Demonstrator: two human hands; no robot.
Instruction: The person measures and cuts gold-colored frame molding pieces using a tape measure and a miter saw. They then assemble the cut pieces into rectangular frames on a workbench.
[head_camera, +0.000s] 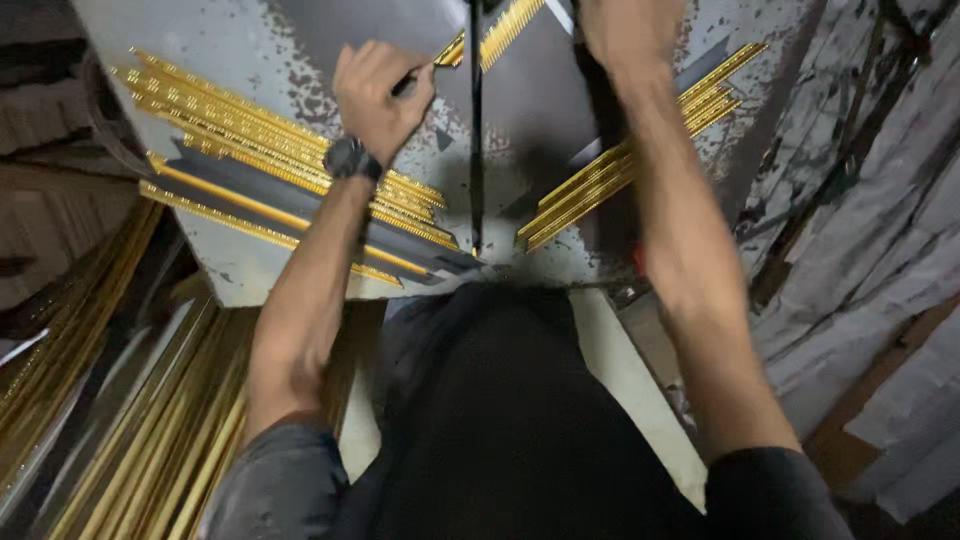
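- Gripping a gold-and-black moulding strip with my left hand, fingers curled tight around its near end, wristwatch just below.
- Right hand sits at the top edge, partly cut off; cannot tell whether its fingers grip anything.
- Strip lies on the worn grey bench, close to the dark upright bar at centre.
- Cut gold mouldings are stacked left and right of the bar, angled toward it.
- Judgement: keep the strip flat and pressed square against its seat, left fingers well apart from the bar's line, wrists steady.
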